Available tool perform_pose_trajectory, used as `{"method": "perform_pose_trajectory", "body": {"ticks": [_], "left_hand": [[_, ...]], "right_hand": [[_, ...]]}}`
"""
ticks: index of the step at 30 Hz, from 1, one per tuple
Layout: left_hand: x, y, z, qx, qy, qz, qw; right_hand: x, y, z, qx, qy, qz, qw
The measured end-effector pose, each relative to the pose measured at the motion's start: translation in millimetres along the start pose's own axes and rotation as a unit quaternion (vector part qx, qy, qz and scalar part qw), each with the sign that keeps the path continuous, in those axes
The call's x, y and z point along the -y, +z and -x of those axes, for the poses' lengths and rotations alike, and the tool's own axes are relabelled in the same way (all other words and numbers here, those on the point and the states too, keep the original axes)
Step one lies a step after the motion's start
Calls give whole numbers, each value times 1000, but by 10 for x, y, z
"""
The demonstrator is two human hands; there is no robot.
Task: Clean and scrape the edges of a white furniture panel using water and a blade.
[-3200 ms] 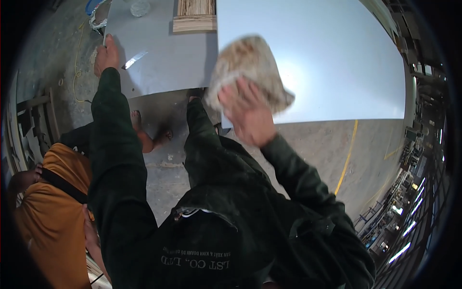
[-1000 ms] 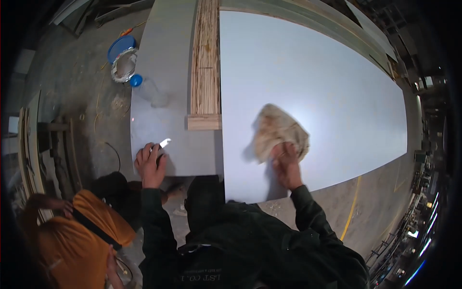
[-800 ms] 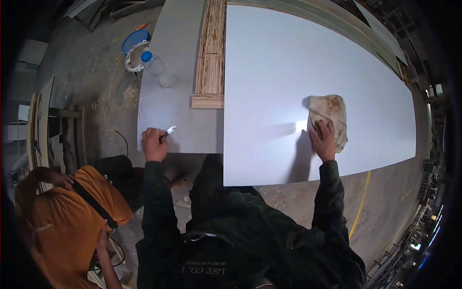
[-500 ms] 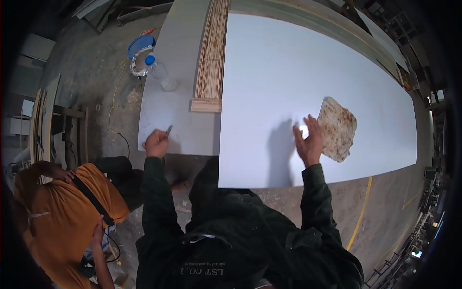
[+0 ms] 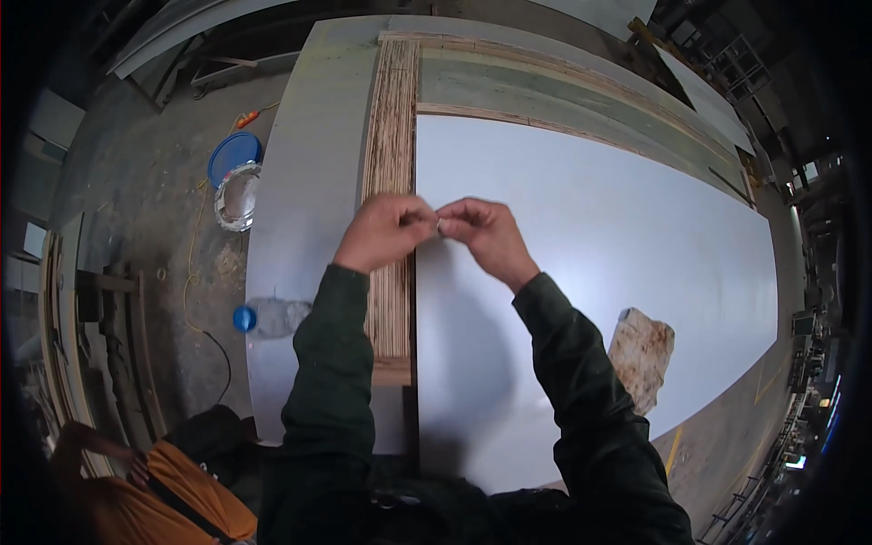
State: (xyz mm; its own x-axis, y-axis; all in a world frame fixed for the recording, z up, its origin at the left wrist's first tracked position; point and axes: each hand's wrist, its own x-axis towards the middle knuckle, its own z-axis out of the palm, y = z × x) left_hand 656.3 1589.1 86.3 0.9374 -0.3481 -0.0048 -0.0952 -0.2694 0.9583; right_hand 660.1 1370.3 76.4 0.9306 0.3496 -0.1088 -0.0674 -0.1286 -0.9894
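My hands meet above the seam where a white panel (image 5: 581,191) borders a strip of striped, layered wood (image 5: 392,127). My left hand (image 5: 386,232) is closed, its thumb and fingers drawn together at the tips. Facing it, my right hand (image 5: 486,236) pinches something tiny and pale, too small to make out. Whatever the left fingers hold is hidden. Toward the right of the panel lies a brown-stained, off-white cloth (image 5: 643,354), partly behind my right forearm.
A clear bottle with a blue cap (image 5: 243,319) is on the grey board by my left forearm. Beyond that edge are a blue lid (image 5: 233,159) and a foil-rimmed bucket (image 5: 238,198) on the floor. A person in an orange shirt (image 5: 195,490) is at lower left.
Both hands have moved forward and come together; the right was open near the cloth, while the left held a small thin dark thing. My view has shifted toward the table's far side.
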Motion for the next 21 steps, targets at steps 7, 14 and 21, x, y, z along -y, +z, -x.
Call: {"method": "perform_pose_trajectory", "body": {"ticks": [7,14,21], "left_hand": [[1071,-566,-1618,-12,-59,16,998],[1411,-814,-2442,-69,-5,-124,990],[1463,-920,-2720,-87,-8,-91,992]], "right_hand": [[-548,-288,-1576,-116,-20,142,983],[-894,-367,-2375,-227,-196,364,882],[-876,-368,-2683,-226,-206,394,867]]}}
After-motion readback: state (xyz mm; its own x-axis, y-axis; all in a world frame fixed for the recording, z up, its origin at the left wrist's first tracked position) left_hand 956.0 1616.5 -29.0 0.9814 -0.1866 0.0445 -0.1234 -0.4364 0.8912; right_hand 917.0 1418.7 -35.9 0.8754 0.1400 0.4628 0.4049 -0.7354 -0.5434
